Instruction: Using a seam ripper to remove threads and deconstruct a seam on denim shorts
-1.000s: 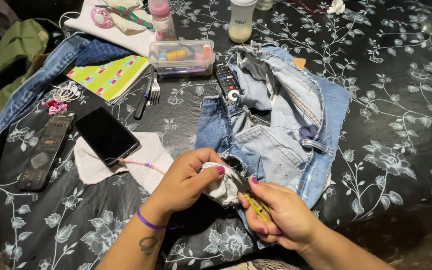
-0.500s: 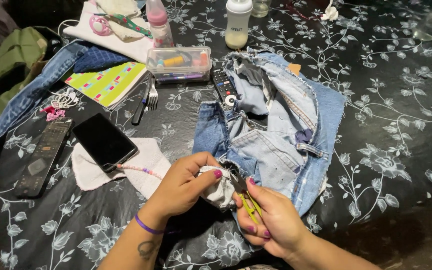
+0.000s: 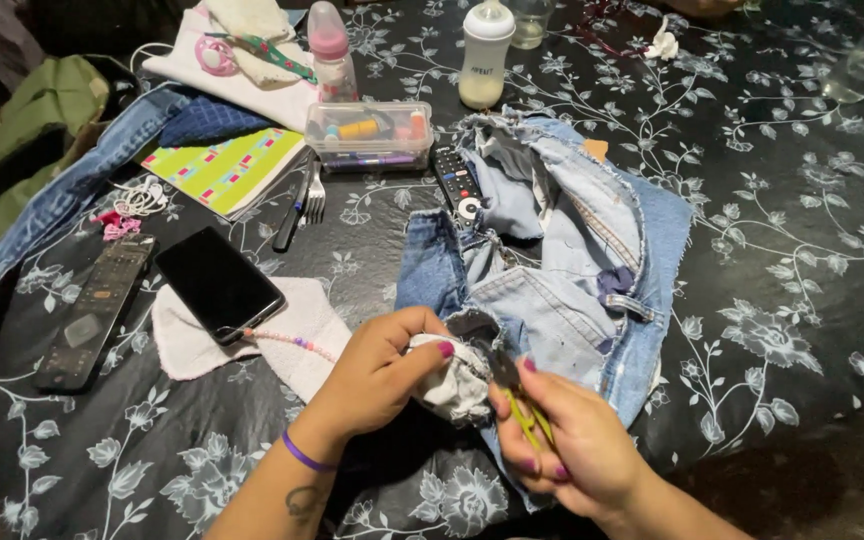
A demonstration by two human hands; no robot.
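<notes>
Hands first, since there's only the 1 head view looking down. The left hand (image 3: 377,375) comes in from the bottom edge with a purple band on the wrist, fingers curled and pinched tight on a bunched white scrap of cloth (image 3: 457,378). The right hand (image 3: 577,450) sits just beside it, wrapped around small scissors (image 3: 517,400) with yellow-green handles, the dark blades pointing up into the edge of that white scrap. So both hands are clamped on something and close together, nearly touching over the cloth.

The scrap sits low in the middle, right on the near hem of the jeans (image 3: 562,260), which lie crumpled and frayed in the centre of the table.

Room-wise, the right side of the black floral tablecloth (image 3: 782,290) is mostly bare, while the left is crowded: a phone (image 3: 218,284) lying on a white cloth (image 3: 292,335), a long remote (image 3: 97,310) beside it, and a fork (image 3: 315,200) next to a striped notebook (image 3: 217,170).

Further back there's a clear plastic box (image 3: 370,132) of colourful bits, a second remote (image 3: 457,182) touching the jeans, and 2 baby bottles, 1 pink-topped (image 3: 332,50) and 1 white (image 3: 484,55).
</notes>
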